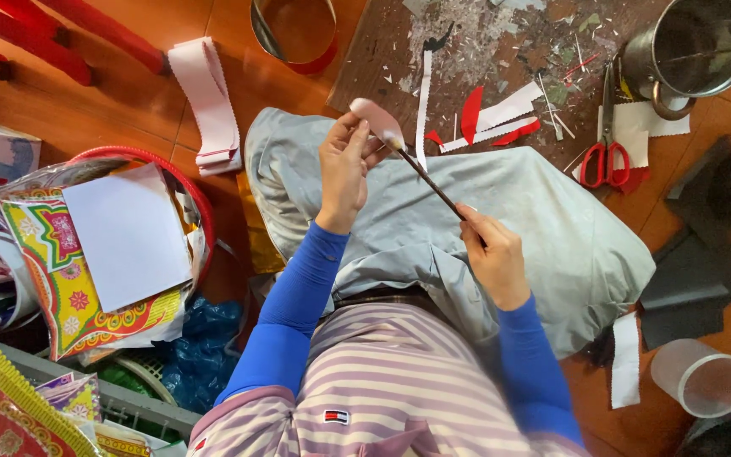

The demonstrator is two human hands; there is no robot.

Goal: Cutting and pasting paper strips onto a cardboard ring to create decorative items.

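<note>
Two hands showing: left hand (344, 169), right hand (491, 254); one thin stick (430, 184) lying between them; one pair of red-handled scissors (605, 144); one metal pot (689, 49); one clear plastic cup (701, 377); one red basket (200, 203); one folded pink paper strip (206, 97); dark sheets (695, 271) overlapping, count unclear.

I'm getting only one view, worn on the head and looking almost straight down, close over the lap and both forearms. It's taking in the wooden floor (239, 85) all round, so nothing is being shared with another view.
</note>
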